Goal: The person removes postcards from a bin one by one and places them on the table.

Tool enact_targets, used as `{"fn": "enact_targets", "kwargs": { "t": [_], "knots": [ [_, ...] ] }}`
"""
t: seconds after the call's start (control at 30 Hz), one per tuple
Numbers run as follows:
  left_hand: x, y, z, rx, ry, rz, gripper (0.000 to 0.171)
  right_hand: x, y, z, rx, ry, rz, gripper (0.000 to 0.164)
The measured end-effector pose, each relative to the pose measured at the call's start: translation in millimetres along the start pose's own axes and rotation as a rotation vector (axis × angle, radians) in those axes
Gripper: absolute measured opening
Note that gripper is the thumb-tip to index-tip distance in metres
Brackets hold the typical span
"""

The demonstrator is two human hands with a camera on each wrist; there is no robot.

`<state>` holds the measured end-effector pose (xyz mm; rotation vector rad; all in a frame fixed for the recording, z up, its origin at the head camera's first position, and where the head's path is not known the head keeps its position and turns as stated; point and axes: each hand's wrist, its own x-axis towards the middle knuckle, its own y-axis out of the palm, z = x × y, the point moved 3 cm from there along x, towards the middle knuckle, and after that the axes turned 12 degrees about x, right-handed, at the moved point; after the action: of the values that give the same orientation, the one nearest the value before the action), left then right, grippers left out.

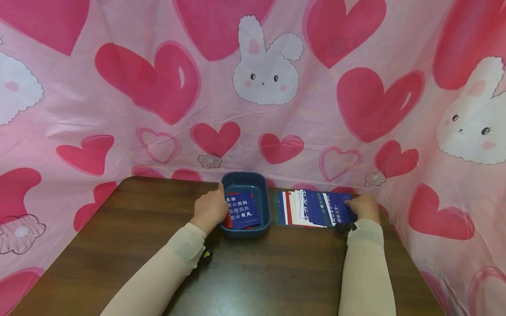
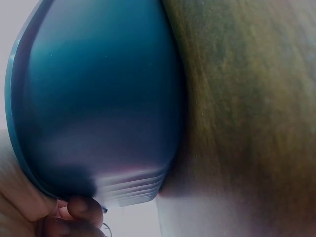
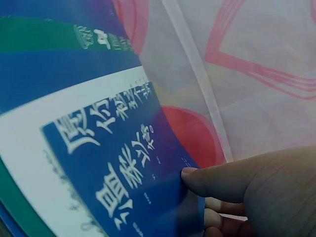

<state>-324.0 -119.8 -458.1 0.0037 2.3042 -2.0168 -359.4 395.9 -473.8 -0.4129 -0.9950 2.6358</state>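
Note:
In the head view my left hand (image 1: 210, 208) grips the left side of a dark blue plastic bin (image 1: 245, 178). The left wrist view shows the thumb and curled fingers (image 2: 83, 211) at the bin's rim. Inside the bin a blue card (image 1: 244, 212) with white Chinese writing lies over a red card (image 1: 228, 222). My right hand (image 1: 365, 207) pinches the right edge of a blue printed card (image 3: 163, 168), thumb on its face and fingers behind. That card lies at the right end of a fanned row of overlapping cards (image 1: 312, 207), blue, white, red and green.
The brown wooden table (image 1: 276, 267) extends in front of the bin and cards. A pink cloth (image 1: 221, 96) with hearts and rabbits hangs close behind the table's back edge and along both sides.

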Motion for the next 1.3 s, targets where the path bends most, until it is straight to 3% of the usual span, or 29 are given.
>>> {"fn": "enact_targets", "kwargs": {
  "t": [0.13, 0.33, 0.53, 0.83, 1.07, 1.3],
  "knots": [
    [-0.3, -0.1, 0.1, 0.007, -0.005, -0.013, 0.071, -3.8, 0.9, -0.1, 0.022, 0.040, -0.019, 0.058],
    [-0.8, -0.2, -1.7, 0.018, 0.007, -0.026, 0.069, -3.2, 0.8, 0.7, -0.014, 0.020, -0.016, 0.051],
    [-1.8, 0.0, -2.1, 0.018, 0.017, -0.030, 0.070, -3.7, -2.0, 15.7, -0.021, 0.030, 0.015, 0.061],
    [-1.7, -0.4, -0.9, 0.019, 0.016, -0.026, 0.072, -7.1, 9.7, 74.6, -0.071, -0.253, 0.041, 0.057],
    [-1.5, -1.1, -0.3, 0.020, 0.010, -0.027, 0.071, -46.3, 30.2, 129.2, 0.016, -0.335, 0.118, 0.054],
    [-0.6, 1.2, -2.0, 0.023, 0.005, -0.022, 0.070, -68.9, 65.9, 168.2, 0.057, -0.488, 0.229, 0.047]
  ]
}}
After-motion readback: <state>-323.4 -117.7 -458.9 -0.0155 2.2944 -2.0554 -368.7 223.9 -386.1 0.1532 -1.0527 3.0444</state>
